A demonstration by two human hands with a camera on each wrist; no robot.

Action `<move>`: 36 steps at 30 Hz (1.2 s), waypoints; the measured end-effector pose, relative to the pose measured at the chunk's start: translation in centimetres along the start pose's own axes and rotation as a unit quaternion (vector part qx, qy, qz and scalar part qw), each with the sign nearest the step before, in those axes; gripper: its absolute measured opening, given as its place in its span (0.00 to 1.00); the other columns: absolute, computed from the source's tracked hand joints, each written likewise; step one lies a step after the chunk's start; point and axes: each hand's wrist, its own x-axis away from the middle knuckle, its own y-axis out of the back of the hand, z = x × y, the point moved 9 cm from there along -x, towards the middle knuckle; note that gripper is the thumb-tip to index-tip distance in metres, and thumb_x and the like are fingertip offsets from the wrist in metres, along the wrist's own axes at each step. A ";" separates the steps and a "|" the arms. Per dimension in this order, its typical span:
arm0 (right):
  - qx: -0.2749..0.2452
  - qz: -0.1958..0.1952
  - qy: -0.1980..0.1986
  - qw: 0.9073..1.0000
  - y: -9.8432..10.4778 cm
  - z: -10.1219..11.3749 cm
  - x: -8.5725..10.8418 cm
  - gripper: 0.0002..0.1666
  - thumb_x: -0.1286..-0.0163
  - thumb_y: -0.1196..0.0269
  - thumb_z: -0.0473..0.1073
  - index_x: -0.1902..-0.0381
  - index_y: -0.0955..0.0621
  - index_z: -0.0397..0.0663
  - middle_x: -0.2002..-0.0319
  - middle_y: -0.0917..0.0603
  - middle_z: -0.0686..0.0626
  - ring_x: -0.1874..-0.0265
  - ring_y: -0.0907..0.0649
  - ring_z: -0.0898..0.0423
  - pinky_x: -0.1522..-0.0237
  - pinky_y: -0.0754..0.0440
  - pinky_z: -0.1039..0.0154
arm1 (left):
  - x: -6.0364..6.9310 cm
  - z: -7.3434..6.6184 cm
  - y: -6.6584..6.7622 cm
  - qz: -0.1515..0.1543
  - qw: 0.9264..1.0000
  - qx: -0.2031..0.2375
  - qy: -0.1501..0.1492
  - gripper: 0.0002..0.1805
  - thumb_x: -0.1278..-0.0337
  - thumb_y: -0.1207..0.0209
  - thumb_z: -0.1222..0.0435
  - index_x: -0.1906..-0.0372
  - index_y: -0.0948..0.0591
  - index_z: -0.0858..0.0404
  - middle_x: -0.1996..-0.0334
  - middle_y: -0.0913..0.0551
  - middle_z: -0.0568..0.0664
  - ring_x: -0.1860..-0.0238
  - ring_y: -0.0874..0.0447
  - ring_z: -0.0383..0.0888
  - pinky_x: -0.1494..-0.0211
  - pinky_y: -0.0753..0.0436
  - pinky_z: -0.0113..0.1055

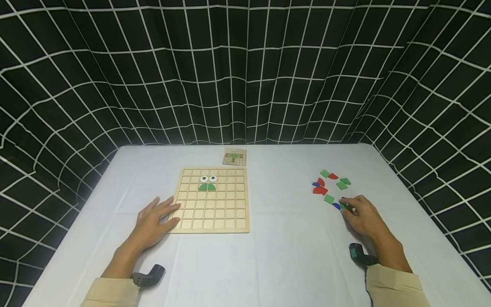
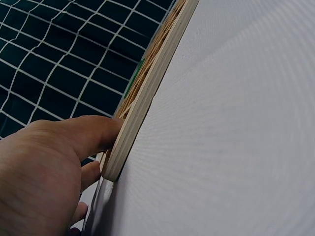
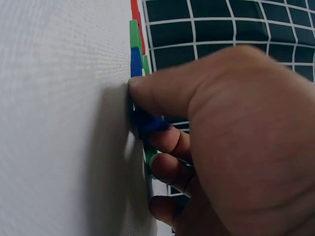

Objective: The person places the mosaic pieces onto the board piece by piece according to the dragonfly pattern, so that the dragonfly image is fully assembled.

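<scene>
My left hand [image 1: 153,221] rests at the near left edge of a wooden grid board [image 1: 215,213], fingers spread, thumb touching its rim [image 2: 133,132]. On the board lie two round eye pieces [image 1: 208,179], with two green quarter-round pieces [image 1: 207,187] right below them. Over at the right, my right hand [image 1: 362,215] is low over the loose pieces. In the right wrist view its thumb and fingers pinch a tilted blue piece [image 3: 147,121], partly hidden and blurred. A green piece [image 3: 149,160] lies under the fingers.
Several loose red pieces [image 1: 319,190], green squares [image 1: 329,199] and blue pieces [image 1: 336,206] are scattered on the white table [image 1: 284,256]. A small pattern card [image 1: 235,157] lies behind the board. Black curtains with a white grid [image 1: 245,64] surround the table's back and sides.
</scene>
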 end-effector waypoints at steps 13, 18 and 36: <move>0.004 -0.025 -0.016 1.000 0.4 -0.2 0.0 0.22 0.35 0.36 0.40 0.45 0.22 0.35 0.59 0.22 0.37 0.57 0.22 0.38 0.56 0.22 0.38 | 0.1 0.1 -0.1 0.001 1.000 0.005 0.002 0.24 0.40 0.38 0.56 0.40 0.21 0.59 0.31 0.35 0.58 0.28 0.55 0.64 0.31 0.60 0.63; -0.007 -0.020 -0.016 1.000 0.3 -0.2 -0.1 0.23 0.40 0.40 0.34 0.46 0.21 0.36 0.62 0.19 0.38 0.61 0.21 0.41 0.60 0.21 0.40 | 0.0 0.1 0.0 0.000 1.000 0.009 -0.004 0.24 0.40 0.38 0.57 0.40 0.21 0.60 0.31 0.35 0.59 0.28 0.55 0.65 0.32 0.60 0.64; -0.001 0.034 0.020 0.999 -0.3 0.9 -0.3 0.19 0.38 0.32 0.42 0.50 0.19 0.42 0.65 0.21 0.45 0.65 0.23 0.46 0.66 0.21 0.49 | 0.0 0.1 0.0 -0.004 1.000 0.001 0.003 0.24 0.40 0.38 0.55 0.40 0.21 0.58 0.31 0.35 0.58 0.28 0.55 0.64 0.32 0.60 0.64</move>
